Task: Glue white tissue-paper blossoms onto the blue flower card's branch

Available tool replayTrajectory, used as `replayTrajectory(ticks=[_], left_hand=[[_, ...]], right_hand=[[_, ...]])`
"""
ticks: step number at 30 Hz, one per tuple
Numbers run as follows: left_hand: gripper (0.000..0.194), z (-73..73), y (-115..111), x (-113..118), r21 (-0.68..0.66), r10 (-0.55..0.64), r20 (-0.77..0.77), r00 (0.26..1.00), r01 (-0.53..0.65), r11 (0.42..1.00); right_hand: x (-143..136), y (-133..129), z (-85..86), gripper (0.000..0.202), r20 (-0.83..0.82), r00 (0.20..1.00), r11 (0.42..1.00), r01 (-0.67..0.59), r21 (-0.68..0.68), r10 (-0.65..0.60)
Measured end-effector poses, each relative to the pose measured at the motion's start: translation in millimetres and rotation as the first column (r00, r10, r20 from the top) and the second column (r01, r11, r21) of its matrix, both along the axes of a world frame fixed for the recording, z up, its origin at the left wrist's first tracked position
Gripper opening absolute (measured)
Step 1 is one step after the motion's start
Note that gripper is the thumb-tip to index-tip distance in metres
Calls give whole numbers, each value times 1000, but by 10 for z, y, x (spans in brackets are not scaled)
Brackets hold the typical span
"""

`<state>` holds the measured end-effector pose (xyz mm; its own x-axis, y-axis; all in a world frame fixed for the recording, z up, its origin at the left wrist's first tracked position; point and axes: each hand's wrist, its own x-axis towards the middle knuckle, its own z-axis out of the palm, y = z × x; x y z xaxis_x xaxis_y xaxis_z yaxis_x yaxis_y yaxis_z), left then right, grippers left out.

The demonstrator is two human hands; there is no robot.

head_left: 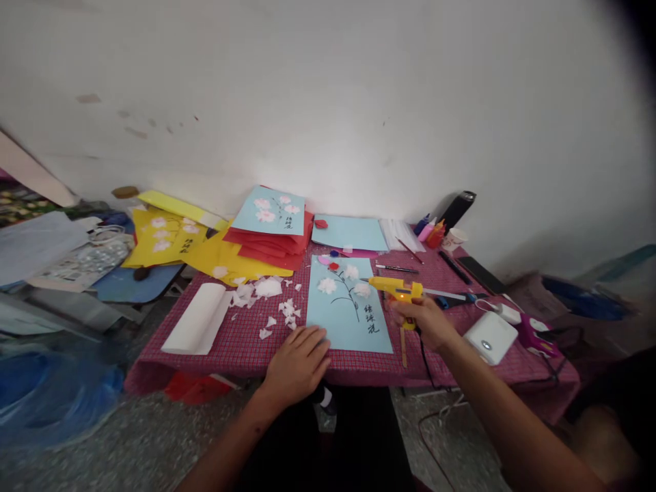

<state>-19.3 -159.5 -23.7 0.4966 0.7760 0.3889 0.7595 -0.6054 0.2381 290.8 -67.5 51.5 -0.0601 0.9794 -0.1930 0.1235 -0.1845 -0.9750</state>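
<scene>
A light blue sheet (338, 335) lies on the checked cloth, bearing a drawn dark branch, white paper flowers (327, 285) and black writing. My left hand (298, 362) rests palm down at the sheet's lower left edge, its fingers stretched out and holding nothing. My right hand (424, 319) is wrapped round the handle of a yellow glue gun (397, 287). Its nozzle points left, close to the flowers on the right of the branch; whether it touches them cannot be made out. White paper scraps (268, 287) lie to the left of the sheet.
Behind are red sheets (266, 247) topped by a blue flower picture, and another blue sheet (353, 232). Yellow sheets (164, 239) lie left, near a white paper roll (197, 320). Paint bottles (435, 234), a paper cup (454, 239) and a white box (490, 337) stand right.
</scene>
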Motion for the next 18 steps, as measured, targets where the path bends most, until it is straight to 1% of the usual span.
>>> replayTrajectory(ticks=[3,6,8,10,14,16,18], left_hand=[[33,-17,4,-20,-19,-11,-12,1000,11,1000],[33,-10,9,-36,-39,-30,-12,999,29,999],[32,3,12,-35,-61,-37,-6,999,36,997],[31,18,14,-30,-77,-40,2,999,40,996],[30,36,22,-28,-83,-44,2,999,44,996],[30,33,27,-29,-86,-46,2,999,46,995],[30,23,31,-29,-85,-47,11,999,48,995]], right_hand=[[-164,29,20,38,95,989,992,-108,-58,113],[-284,89,22,34,238,941,968,-211,-139,240],[-345,127,44,30,329,897,952,-249,-176,295],[-395,159,84,25,426,848,948,-267,-170,315],[-481,208,153,12,615,724,941,-326,-92,311],[-527,223,163,10,684,664,928,-369,-52,303],[-578,232,172,11,759,579,914,-402,-54,299]])
